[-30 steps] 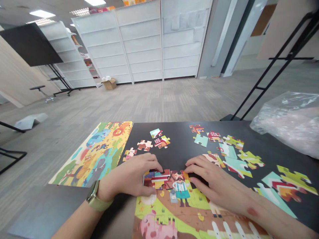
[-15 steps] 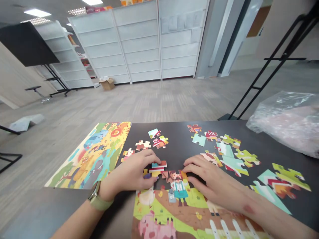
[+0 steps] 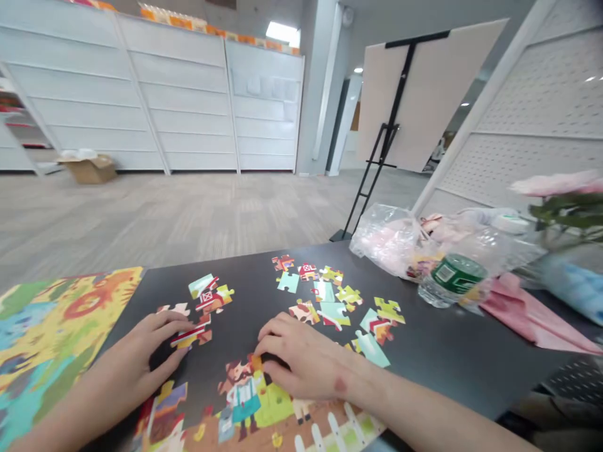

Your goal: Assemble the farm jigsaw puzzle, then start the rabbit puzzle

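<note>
A flat, green and brown card farm puzzle (image 3: 271, 433), partly made, lies on the black, smooth surface (image 3: 240, 314). The right hand (image 3: 301, 358) rests on the puzzle's far edge, fingers bent and the thumb a bit apart, perhaps to stop it sliding. The left hand (image 3: 136, 358) is past the puzzle's left side. Its fingers reach a loose, knobbly card piece with red and white stripes and yellow (image 3: 191, 333). The thumb stands away from those fingers, so it does not look like a pinch. More loose, pale blue, red and green card pieces (image 3: 333, 314) lie past the puzzle and to its right, maybe spread out so each one is easy to see. A big, bright, yellow and blue animal picture (image 3: 51, 351) lies left of the puzzle.

The puzzle shows a farmer in a blue-green skirt, plus white fence posts. A black gap shows left of the farmer.
</note>
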Demonstrator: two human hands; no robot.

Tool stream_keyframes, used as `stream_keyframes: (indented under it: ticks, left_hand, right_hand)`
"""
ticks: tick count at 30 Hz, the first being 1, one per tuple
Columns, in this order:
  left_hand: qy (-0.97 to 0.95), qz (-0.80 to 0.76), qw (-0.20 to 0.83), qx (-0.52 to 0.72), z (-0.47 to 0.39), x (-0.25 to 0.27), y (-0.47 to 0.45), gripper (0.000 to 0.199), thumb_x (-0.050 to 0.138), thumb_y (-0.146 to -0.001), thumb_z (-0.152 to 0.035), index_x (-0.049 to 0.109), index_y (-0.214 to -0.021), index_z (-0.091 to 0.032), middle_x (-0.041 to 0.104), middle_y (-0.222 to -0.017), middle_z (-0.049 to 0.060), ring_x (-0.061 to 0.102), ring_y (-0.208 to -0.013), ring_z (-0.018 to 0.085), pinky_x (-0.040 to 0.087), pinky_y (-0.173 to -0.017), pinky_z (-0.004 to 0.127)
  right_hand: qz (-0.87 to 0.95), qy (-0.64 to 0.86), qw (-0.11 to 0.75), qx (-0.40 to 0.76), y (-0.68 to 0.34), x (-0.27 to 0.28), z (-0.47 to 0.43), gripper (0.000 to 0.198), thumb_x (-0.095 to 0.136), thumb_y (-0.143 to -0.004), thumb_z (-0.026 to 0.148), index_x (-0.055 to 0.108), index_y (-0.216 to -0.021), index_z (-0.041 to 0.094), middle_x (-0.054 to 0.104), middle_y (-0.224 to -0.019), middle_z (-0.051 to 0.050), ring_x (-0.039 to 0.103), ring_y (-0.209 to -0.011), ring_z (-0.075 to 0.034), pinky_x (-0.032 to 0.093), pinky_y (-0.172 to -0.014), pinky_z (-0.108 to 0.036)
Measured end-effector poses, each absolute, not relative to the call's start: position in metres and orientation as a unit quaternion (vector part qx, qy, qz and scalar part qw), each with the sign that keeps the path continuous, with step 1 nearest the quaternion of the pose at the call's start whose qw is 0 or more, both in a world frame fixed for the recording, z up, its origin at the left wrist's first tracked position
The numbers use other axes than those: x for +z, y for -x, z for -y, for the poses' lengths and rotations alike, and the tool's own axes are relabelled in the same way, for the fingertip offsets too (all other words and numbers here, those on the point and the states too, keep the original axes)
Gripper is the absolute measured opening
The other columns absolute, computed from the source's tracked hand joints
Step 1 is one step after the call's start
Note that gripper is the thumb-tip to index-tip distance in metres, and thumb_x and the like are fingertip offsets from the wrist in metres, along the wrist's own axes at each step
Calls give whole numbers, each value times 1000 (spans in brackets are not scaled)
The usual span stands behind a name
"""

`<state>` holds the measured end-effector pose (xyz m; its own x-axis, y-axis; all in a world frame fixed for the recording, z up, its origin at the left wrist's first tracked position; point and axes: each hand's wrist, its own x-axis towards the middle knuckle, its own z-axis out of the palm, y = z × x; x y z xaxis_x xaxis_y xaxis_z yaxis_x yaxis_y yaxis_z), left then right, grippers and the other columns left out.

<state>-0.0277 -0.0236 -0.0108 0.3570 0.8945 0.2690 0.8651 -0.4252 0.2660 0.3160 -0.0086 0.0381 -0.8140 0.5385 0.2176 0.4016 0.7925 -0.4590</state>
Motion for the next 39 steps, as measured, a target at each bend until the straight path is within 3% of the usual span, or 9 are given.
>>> stream_keyframes:
  ticks: [4, 18, 25, 29, 34, 37, 39]
  left_hand:
    - [-820, -541, 18, 184, 16, -28, 44, 35, 56, -97, -52, 68, -126, -36, 65, -134, 3, 59, -129, 33, 52, -107, 50]
    - [-821, -534, 39, 198, 22, -22, 36, 35, 55, -99, -51, 70, -126, -35, 64, -138, 5, 63, -125, 30, 54, -107, 41]
    - [-822, -527, 56, 208, 26, -4, 20, 34, 52, -100, -49, 72, -123, -33, 67, -132, 5, 65, -122, 29, 56, -102, 39]
    - [-819, -531, 85, 203, 31, 10, 9, 31, 50, -102, -41, 71, -121, -30, 66, -131, 7, 65, -119, 28, 56, -101, 40]
    - [-817, -515, 126, 227, 36, 24, 0, 27, 51, -98, -24, 69, -118, -21, 65, -126, 12, 63, -117, 27, 52, -103, 43]
    - [-814, -519, 135, 224, 38, 30, 0, 26, 53, -98, -23, 68, -119, -21, 64, -125, 10, 60, -118, 25, 51, -103, 41]
    - [-811, -523, 142, 220, 38, 31, 1, 25, 55, -98, -22, 68, -120, -22, 63, -125, 10, 60, -117, 25, 51, -101, 40]
  right_hand:
    - [935, 251, 170, 183, -316, 35, 10, 20, 56, -94, 17, 73, -104, 15, 70, -114, -10, 62, -104, -20, 48, -98, -32]
    - [894, 342, 226, 180, -327, 34, 1, 24, 54, -93, 15, 72, -109, 17, 67, -119, -11, 61, -109, -23, 50, -98, -39]
    - [849, 495, 160, 99, -335, 26, -14, 47, 50, -98, 25, 54, -143, 13, 50, -152, -21, 46, -139, -34, 39, -112, -55]
    - [834, 535, 115, 72, -338, 25, -30, 51, 41, -103, 33, 46, -151, 17, 43, -160, -18, 38, -148, -31, 34, -116, -52]
    - [802, 592, 76, 35, -323, 41, -83, 45, 42, -103, 41, 66, -128, 12, 67, -127, -21, 61, -121, -33, 44, -102, -45]
    - [787, 612, 60, 46, -305, 49, -123, 55, 54, -95, 56, 73, -110, 7, 70, -116, -26, 65, -113, -35, 47, -92, -39]
    - [787, 611, 44, 68, -295, 50, -143, 48, 64, -88, 54, 76, -97, 9, 73, -106, -22, 69, -103, -32, 49, -82, -33]
